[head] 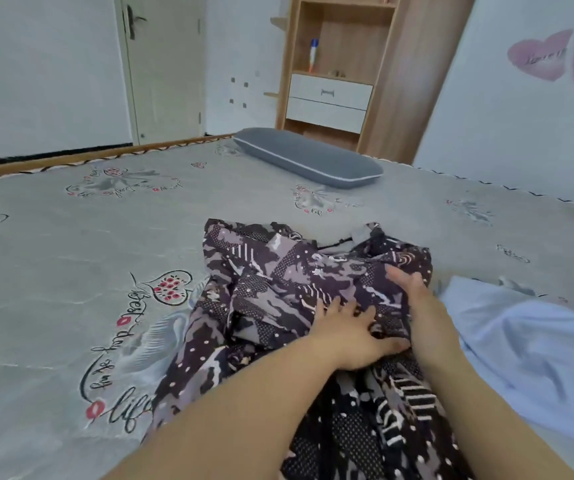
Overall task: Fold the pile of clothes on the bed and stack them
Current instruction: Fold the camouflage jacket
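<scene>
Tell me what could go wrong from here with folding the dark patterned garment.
1. The garment lies bunched and creased under both hands, so a fold made now would likely lock the wrinkles in.
2. Its lower part runs toward the near edge of the bed and out of view; it may slide off.
3. The blue cloth lies close beside the right hand and could get caught in the fold. The left hand presses flat.

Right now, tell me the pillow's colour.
Grey with a white piped edge, on the pillow; head view.
</scene>
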